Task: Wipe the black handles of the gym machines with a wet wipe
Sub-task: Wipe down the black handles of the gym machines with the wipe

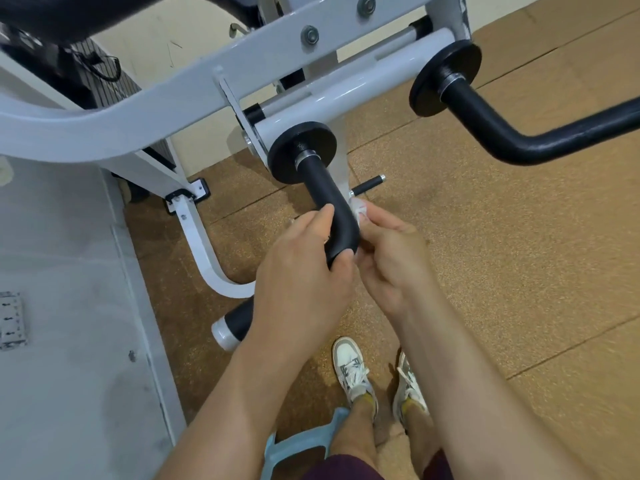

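Gripping the near black handle point(332, 216) at its bend, the left hand point(304, 271) is wrapped closed around it, hiding the handle's lower end. The right hand point(388, 251) pinches a crumpled wet wipe point(358, 206) against the handle's right side; the wipe is mostly hidden. A second black handle point(519, 133), farther right, is cut off by the frame edge.

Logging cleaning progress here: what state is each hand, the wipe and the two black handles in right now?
left hand: closed around the near handle's lower end
right hand: pinching the wet wipe against the handle
wet wipe: crumpled, mostly hidden, pressed to the handle's right side
near handle: gripped, being wiped
far handle: untouched, no hand on it
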